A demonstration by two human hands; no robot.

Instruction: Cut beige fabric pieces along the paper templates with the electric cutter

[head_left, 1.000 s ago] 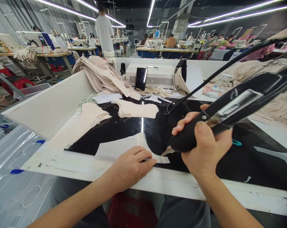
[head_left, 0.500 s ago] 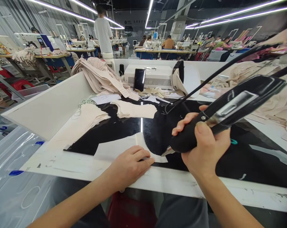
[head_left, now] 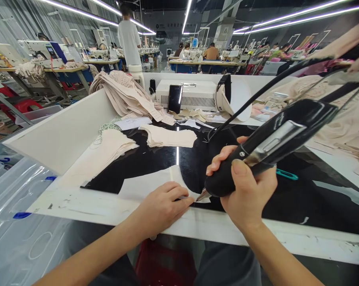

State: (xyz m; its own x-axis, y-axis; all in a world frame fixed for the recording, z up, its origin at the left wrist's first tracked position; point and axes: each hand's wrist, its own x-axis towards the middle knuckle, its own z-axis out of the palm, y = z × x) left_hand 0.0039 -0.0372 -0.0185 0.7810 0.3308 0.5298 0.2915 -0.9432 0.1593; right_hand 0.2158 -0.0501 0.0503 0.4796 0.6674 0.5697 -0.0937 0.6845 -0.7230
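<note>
- Sheet [head_left: 146, 184], white and curve-edged, is laid flat on the black work surface [head_left: 286, 208], close to its front edge; cloth or paper cannot be told.
- Sheet's right part is partly covered by the left hand [head_left: 167, 206]; fingers are bunched close together on it. Pinched or only pressed: cannot be told.
- Black handheld tool [head_left: 262, 147] is gripped by the right hand [head_left: 249, 190], fingers wrapped around the body.
- Tool is tilted, its metal tip [head_left: 203, 195] aimed down-left at the sheet's narrow right end, just beside the left hand. Contact cannot be confirmed.
- Cream cloth stack [head_left: 170, 137] is placed beyond the sheet; green thread [head_left: 108, 128] is bunched farther left.
- Teal item [head_left: 287, 174] is seen right of the right hand.
- Phone [head_left: 175, 99] is stood in front of a vented white box [head_left: 197, 93].
</note>
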